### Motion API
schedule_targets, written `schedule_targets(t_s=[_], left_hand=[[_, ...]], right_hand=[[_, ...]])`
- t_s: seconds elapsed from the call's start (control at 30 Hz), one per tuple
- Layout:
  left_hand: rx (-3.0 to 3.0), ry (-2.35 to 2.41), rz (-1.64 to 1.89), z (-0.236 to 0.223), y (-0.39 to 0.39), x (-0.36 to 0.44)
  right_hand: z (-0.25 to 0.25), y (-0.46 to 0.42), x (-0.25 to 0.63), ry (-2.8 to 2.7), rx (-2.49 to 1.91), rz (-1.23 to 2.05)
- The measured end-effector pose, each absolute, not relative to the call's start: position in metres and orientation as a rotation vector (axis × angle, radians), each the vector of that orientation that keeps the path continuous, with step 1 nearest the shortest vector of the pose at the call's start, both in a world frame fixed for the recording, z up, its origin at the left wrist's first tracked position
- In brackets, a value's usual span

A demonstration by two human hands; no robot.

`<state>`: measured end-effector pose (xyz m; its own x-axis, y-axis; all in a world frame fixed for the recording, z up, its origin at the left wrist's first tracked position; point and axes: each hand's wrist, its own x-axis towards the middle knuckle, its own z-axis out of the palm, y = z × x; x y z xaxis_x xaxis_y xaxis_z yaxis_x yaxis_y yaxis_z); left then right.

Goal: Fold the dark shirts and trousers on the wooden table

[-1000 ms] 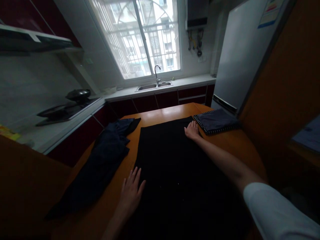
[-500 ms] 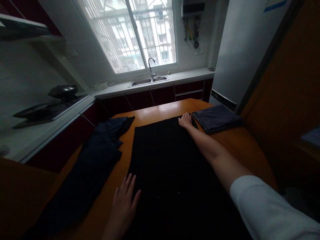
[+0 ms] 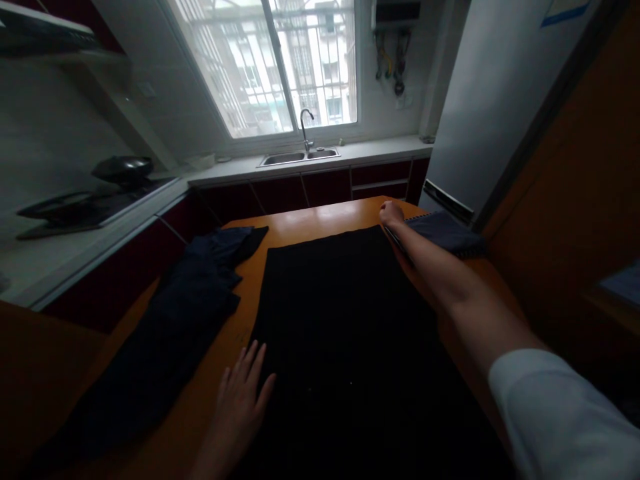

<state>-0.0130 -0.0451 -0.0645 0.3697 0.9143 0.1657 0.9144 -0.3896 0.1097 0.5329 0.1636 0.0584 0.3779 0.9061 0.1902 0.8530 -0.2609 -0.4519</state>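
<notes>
A black garment [image 3: 335, 313] lies spread out flat across the table, its far edge fairly straight. My left hand [image 3: 243, 383] rests flat at its left edge, fingers extended and slightly apart. Beyond the garment's far right corner is my right hand [image 3: 392, 213], its fingers curled closed. It is at the far left corner of a folded dark cloth with a striped edge [image 3: 445, 231], which my forearm partly covers. Whether anything is pinched in those fingers is hidden.
A wooden table [image 3: 320, 217] carries the clothes. Along its left side lies a crumpled dark blue garment [image 3: 185, 320]. Farther off are a counter with a sink [image 3: 285, 159], a stove with a wok [image 3: 123, 168] and a refrigerator [image 3: 480, 100].
My right hand has lifted off the black garment's far right corner and moved away and right, its fingers curling. My left hand stays flat at the left edge.
</notes>
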Motion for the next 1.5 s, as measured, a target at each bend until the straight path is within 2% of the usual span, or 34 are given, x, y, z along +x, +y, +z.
schedule_targets(t_s=[0.13,0.27,0.53,0.73,0.87,1.1,1.3,1.5], left_hand=[[-2.602,-1.725,-0.282,-0.062,-0.046,-0.011],[-2.614,-1.734,-0.265,-0.061,-0.045,-0.009],[-2.569,-1.726,-0.465,-0.035,-0.059,0.011],[-2.683,-1.556,-0.409,-0.02,-0.085,0.037],[-2.737,-1.561,-0.247,-0.025,-0.094,0.041],[-2.724,-1.686,-0.218,-0.022,-0.09,0.032],[-2.708,-1.5,-0.395,-0.011,-0.105,0.046],[-2.942,-1.396,-0.223,-0.015,-0.116,0.054]], right_hand=[[0.081,0.143,0.543,-1.423,-2.077,0.053],[0.075,0.081,0.518,-1.504,-1.936,0.013],[0.009,-0.091,0.45,-1.764,-1.714,0.15],[-0.031,-0.167,0.413,-1.954,-1.788,0.104],[-0.045,-0.187,0.412,-1.975,-1.969,0.06],[-0.049,-0.194,0.445,-1.89,-2.132,0.02],[-0.038,-0.206,0.418,-1.887,-2.007,-0.069],[-0.041,-0.212,0.385,-2.166,-1.901,0.0]])
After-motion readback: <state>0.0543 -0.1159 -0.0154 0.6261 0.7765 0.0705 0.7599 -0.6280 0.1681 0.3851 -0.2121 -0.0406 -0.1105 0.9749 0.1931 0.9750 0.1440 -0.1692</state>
